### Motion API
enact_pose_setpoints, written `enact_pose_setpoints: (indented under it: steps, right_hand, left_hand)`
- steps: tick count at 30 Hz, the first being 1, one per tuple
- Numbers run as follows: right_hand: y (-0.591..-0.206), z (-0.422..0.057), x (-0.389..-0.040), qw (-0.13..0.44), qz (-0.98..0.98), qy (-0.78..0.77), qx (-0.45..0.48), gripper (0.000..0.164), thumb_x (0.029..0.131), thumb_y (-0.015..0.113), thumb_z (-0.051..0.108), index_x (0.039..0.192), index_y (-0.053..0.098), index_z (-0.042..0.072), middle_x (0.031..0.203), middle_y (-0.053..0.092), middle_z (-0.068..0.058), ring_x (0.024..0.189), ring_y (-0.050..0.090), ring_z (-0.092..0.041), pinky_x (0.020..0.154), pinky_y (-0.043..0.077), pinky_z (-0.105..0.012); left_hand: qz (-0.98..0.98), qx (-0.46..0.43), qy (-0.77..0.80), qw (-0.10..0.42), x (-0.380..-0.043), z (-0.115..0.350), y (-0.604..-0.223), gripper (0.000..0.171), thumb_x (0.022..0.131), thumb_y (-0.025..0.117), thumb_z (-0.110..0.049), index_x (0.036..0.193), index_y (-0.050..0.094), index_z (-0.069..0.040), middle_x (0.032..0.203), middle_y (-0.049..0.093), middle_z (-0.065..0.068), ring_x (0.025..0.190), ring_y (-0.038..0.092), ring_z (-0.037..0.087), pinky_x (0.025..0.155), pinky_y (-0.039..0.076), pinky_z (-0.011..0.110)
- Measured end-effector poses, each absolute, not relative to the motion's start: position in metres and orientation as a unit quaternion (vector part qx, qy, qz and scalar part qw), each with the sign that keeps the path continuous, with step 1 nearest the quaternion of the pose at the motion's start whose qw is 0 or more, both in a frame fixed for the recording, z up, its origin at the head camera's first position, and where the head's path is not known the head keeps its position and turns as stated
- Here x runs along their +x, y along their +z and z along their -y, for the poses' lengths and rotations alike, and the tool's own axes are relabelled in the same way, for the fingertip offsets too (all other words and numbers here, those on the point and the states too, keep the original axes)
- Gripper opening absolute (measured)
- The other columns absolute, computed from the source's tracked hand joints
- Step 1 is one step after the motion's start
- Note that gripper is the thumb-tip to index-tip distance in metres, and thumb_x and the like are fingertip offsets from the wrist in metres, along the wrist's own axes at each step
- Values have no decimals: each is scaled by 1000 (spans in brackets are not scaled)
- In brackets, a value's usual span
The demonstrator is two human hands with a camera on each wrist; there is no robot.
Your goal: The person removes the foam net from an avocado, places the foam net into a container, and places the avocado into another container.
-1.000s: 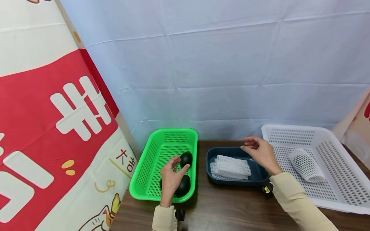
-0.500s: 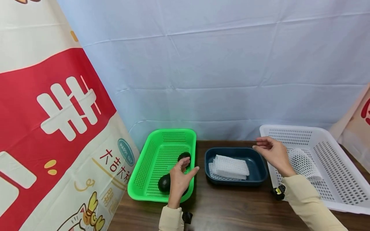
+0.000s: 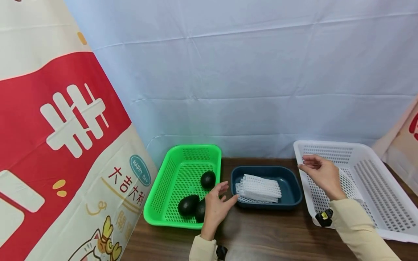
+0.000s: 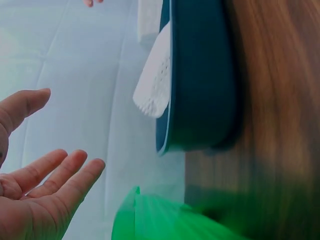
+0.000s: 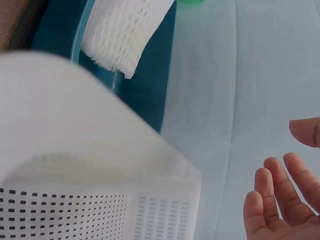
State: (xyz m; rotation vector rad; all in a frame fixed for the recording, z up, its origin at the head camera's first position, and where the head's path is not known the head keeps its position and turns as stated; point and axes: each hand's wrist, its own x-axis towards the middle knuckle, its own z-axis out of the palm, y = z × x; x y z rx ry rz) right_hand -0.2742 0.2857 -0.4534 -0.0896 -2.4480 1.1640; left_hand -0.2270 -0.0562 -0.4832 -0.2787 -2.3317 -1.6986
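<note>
My left hand (image 3: pixel 217 206) hovers with fingers spread between the green basket (image 3: pixel 156 185) and the dark blue tray (image 3: pixel 289 194), holding nothing. Several dark, rounded fruits that look like avocados (image 3: pixel 188 205) lie in the basket, one partly behind this hand. White foam net sleeves (image 3: pixel 261 188) are stacked flat in the tray and show in the right wrist view as a ribbed white net (image 5: pixel 125 35). My right hand (image 3: pixel 324 175), fingers loosely bent and holding nothing, is above the left side of the white basket (image 3: pixel 333 144). My hand and sleeve mostly hide the net-wrapped item in there.
The baskets and tray stand in a row on a brown wooden table (image 3: pixel 261 232). Behind them hangs a pale cloth (image 3: pixel 245 79), with a red and cream printed cloth (image 3: pixel 72 119) at the left.
My left hand has moved right, from over the dark fruits toward the blue tray. My right hand has shifted right, from above the tray to over the white basket.
</note>
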Motion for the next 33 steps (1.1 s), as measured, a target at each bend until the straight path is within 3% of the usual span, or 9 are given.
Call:
enact_pose_setpoints:
  steps: [1,4,7,10,17,20,25,27,33]
  right_hand:
    - [-450,-284,-271,213,883,417,-30,40,87,73,27,113,67,-2,98,68,-19,83,65,-29,57,47,-19]
    - [-441,-281,-263,211,889,405,-33,40,89,71,26,115,65,-4,102,66,-23,80,63,-14,58,45,-13]
    - [-437,-282,-260,206,891,402,-38,41,89,71,25,116,64,-5,103,66,-24,75,53,7,59,44,-11]
    - [-436,-286,-259,202,889,409,-46,41,89,71,24,117,64,-5,105,66,-24,72,46,16,59,44,-11]
    - [-433,-301,-258,204,880,421,-80,43,90,71,25,120,63,-4,105,65,-20,71,48,17,59,43,-12]
    - [-432,-308,-257,204,873,433,-88,43,90,71,25,121,61,-4,96,66,-4,70,49,15,59,43,-11]
    - [-433,-321,-255,208,850,474,-95,38,90,70,20,119,60,-4,84,54,23,73,51,12,61,44,-8]
    - [-433,-325,-254,216,846,478,-99,30,91,69,20,114,62,3,83,53,27,73,51,12,61,43,-8]
    - [-433,-332,-249,218,848,469,-121,31,91,68,23,115,62,5,81,52,30,72,50,12,60,42,-8]
  left_hand:
    - [799,-95,-582,117,-226,54,-484,47,80,81,-21,123,65,-8,112,65,6,106,61,26,85,53,44]
    - [801,-94,-582,106,-223,48,-485,47,80,81,-21,123,64,-9,114,65,5,106,61,25,85,53,42]
    - [801,-90,-584,93,-220,43,-487,48,80,81,-23,123,64,-10,116,64,3,107,61,24,86,53,40]
    - [804,-93,-580,90,-219,38,-490,49,79,82,-25,122,65,-9,115,65,3,106,62,25,84,53,40]
    - [809,-103,-571,90,-216,26,-493,50,77,84,-23,121,66,-9,114,66,3,103,63,26,84,54,37]
    - [810,-100,-572,80,-214,20,-494,51,76,84,-25,121,66,-10,113,66,2,103,63,25,84,53,34]
    - [804,-97,-584,58,-207,9,-496,52,75,85,-26,121,66,-11,113,67,-1,104,63,17,86,52,34]
    - [801,-99,-588,50,-205,5,-496,52,75,85,-26,121,66,-11,113,67,-2,104,62,16,86,52,32]
    - [798,-106,-592,30,-201,-5,-498,52,74,86,-25,120,66,-11,112,66,-3,103,62,15,85,52,28]
